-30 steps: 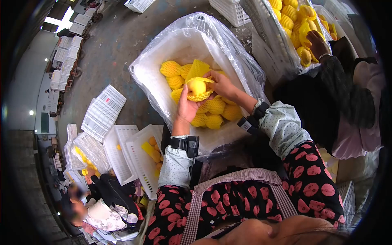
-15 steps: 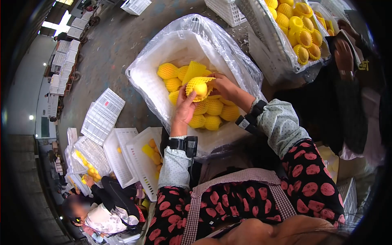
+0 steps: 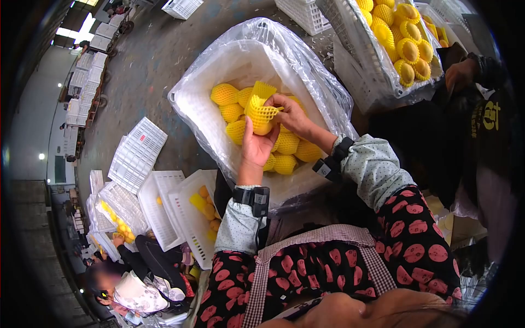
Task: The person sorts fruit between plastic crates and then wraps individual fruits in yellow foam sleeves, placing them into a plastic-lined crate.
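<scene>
Above a plastic-lined crate (image 3: 191, 95), my left hand (image 3: 257, 146) is closed around the lower part of a round yellow-orange fruit (image 3: 262, 128). A yellow foam net sleeve (image 3: 261, 111) covers the upper part of this fruit, and bare peel shows below it. At the sleeve's right edge, the fingers of my right hand (image 3: 292, 116) are pinched on the foam mesh. Beneath both hands, several net-wrapped fruits (image 3: 225, 94) lie in the crate, partly hidden by my hands. Another piece of yellow foam net (image 3: 264, 89) stands up just behind the held fruit.
A lined crate of net-wrapped fruit (image 3: 407, 50) stands at upper right, beside a co-worker's hand (image 3: 460, 75). White crates (image 3: 158, 205) with some loose fruit are at lower left, near a seated person (image 3: 139, 284). Stacked crates (image 3: 82, 82) line the far left.
The sleeve now covers the fruit's upper side, which showed bare before. My left hand has shifted slightly right and down; my right hand has turned at the mesh edge. The co-worker's hand at right moved.
</scene>
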`<state>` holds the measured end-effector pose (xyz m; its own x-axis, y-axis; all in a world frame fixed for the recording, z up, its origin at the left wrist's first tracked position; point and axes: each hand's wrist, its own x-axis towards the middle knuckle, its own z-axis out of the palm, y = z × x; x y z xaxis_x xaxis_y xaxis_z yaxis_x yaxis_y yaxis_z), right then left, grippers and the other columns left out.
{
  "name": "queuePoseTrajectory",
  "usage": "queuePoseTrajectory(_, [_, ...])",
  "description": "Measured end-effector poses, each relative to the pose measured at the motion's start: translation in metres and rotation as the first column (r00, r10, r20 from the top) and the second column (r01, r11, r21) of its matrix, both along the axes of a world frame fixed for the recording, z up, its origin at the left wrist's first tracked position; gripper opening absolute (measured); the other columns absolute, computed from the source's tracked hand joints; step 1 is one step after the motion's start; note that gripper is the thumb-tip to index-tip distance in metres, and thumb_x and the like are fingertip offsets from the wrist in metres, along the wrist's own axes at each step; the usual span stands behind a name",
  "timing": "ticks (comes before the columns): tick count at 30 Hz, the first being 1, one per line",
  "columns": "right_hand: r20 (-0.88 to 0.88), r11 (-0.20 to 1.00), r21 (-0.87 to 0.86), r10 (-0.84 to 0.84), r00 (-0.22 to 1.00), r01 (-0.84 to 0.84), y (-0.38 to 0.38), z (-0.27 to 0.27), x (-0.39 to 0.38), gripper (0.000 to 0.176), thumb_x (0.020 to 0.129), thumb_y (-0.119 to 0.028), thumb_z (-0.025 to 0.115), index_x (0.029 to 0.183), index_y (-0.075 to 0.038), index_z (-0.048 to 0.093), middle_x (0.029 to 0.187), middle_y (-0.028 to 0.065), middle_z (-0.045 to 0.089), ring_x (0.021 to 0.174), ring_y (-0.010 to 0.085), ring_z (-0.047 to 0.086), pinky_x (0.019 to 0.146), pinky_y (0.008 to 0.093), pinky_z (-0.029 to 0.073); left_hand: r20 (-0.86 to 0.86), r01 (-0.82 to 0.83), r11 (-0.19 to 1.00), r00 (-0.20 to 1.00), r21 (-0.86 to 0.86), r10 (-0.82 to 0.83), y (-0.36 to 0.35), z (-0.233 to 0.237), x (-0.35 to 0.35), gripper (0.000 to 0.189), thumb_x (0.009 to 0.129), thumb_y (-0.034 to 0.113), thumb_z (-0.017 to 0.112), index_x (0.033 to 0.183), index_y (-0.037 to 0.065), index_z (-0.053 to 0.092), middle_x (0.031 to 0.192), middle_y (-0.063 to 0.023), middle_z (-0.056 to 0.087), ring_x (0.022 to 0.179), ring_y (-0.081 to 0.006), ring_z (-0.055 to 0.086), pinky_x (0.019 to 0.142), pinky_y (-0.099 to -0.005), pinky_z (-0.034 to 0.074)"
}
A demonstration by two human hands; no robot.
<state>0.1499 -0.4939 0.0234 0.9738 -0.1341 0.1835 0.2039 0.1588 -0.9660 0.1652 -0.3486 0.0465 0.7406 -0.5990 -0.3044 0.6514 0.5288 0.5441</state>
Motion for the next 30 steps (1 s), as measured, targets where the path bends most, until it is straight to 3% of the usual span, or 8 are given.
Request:
queuePoseTrajectory(1, [0.149, 0.992, -0.125, -0.011, 0.989, 0.03, 0.001, 0.002, 0.002, 0.026, 0.072, 0.005, 0.051, 0.096, -0.004, 0.05, 0.087, 0.0065, 0.056, 0.083, 0.0145, 0.055, 0.07, 0.0302, 0.046, 0.001, -0.001, 1.0, 1.0, 0.0, 0.001, 0.004, -0.005, 0.002, 0.054, 0.085, 0.045, 0.051, 0.124, 0.01, 0.039, 0.117, -0.009, 0.049, 0.103, -0.0223, 0.051, 0.083, -0.0349, 0.047])
queuePoseTrajectory(5, [0.029, 0.996, -0.063, -0.061, 0.998, 0.063, -0.001, 0.019, -0.006, 0.027, 0.071, 0.008, 0.05, 0.096, -0.003, 0.051, 0.086, 0.0042, 0.054, 0.084, 0.014, 0.054, 0.073, 0.0279, 0.045, 0.181, -0.012, 0.987, 0.983, 0.16, -0.017, 0.008, -0.009, 0.0, 0.058, 0.083, 0.051, 0.05, 0.122, 0.009, 0.04, 0.112, -0.008, 0.051, 0.096, -0.0205, 0.054, 0.079, -0.0316, 0.048])
queuePoseTrajectory(7, [0.246, 0.846, -0.45, -0.193, 0.95, 0.288, -0.001, 0.029, -0.011, 0.027, 0.069, 0.008, 0.05, 0.094, -0.002, 0.052, 0.085, 0.0066, 0.055, 0.083, 0.0156, 0.055, 0.072, 0.0281, 0.046, 0.202, -0.041, 0.973, 0.979, 0.229, -0.006, 0.011, -0.008, -0.002, 0.059, 0.082, 0.055, 0.049, 0.119, 0.009, 0.043, 0.108, -0.0076, 0.054, 0.091, -0.0205, 0.056, 0.077, -0.0309, 0.049])
queuePoseTrajectory(9, [0.191, 0.872, -0.435, -0.156, 0.969, 0.226, -0.002, 0.024, -0.009, 0.027, 0.068, 0.007, 0.052, 0.095, -0.001, 0.053, 0.085, 0.0076, 0.055, 0.082, 0.0163, 0.056, 0.072, 0.0281, 0.046, 0.051, 0.173, 0.974, 0.982, 0.143, -0.182, 0.019, -0.007, 0.002, 0.068, 0.078, 0.067, 0.042, 0.111, 0.008, 0.05, 0.094, -0.0078, 0.058, 0.08, -0.0199, 0.059, 0.068, -0.0283, 0.051])
queuePoseTrajectory(13, [0.126, 0.925, -0.377, 0.002, 0.992, 0.046, -0.005, 0.01, -0.001, 0.026, 0.069, 0.004, 0.054, 0.095, 0.001, 0.054, 0.084, 0.0085, 0.058, 0.081, 0.0161, 0.058, 0.073, 0.027, 0.046, -0.014, 0.23, 0.97, 0.973, 0.077, -0.229, 0.026, -0.007, -0.002, 0.074, 0.075, 0.073, 0.035, 0.104, 0.008, 0.053, 0.084, -0.0077, 0.06, 0.072, -0.0203, 0.06, 0.062, -0.0285, 0.052])
queuePoseTrajectory(23, [-0.012, 0.988, -0.147, 0.047, 0.999, -0.048, -0.002, -0.005, 0.006, 0.027, 0.071, 0.008, 0.045, 0.095, -0.001, 0.055, 0.085, 0.0051, 0.059, 0.08, 0.0128, 0.057, 0.071, 0.024, 0.045, 0.204, 0.103, 0.965, 0.967, 0.24, -0.154, 0.031, -0.013, -0.01, 0.064, 0.075, 0.044, 0.065, 0.121, 0.007, 0.041, 0.109, -0.0102, 0.052, 0.094, -0.0291, 0.057, 0.067, -0.0334, 0.052])
queuePoseTrajectory(26, [-0.019, 0.991, -0.005, -0.137, 0.99, 0.137, -0.003, -0.022, 0.015, 0.026, 0.073, 0.002, 0.049, 0.099, -0.002, 0.055, 0.077, 0.0105, 0.059, 0.072, 0.0178, 0.058, 0.066, 0.0275, 0.045, 0.244, 0.204, 0.959, 0.937, 0.199, -0.25, 0.032, 0.009, -0.011, 0.059, 0.076, 0.033, 0.067, 0.122, 0.008, 0.039, 0.109, -0.0105, 0.051, 0.097, -0.0304, 0.055, 0.069, -0.0336, 0.051])
queuePoseTrajectory(30, [-0.064, 0.901, -0.204, -0.403, 0.913, 0.383, -0.007, -0.019, 0.011, 0.035, 0.073, 0.005, 0.043, 0.107, -0.001, 0.051, 0.087, 0.0128, 0.06, 0.082, 0.0219, 0.059, 0.073, 0.0308, 0.045, 0.163, 0.137, 0.968, 0.971, 0.211, -0.173, 0.038, 0.029, -0.006, 0.057, 0.075, 0.017, 0.066, 0.123, 0.009, 0.036, 0.108, -0.0115, 0.049, 0.097, -0.0285, 0.054, 0.067, -0.0323, 0.049])
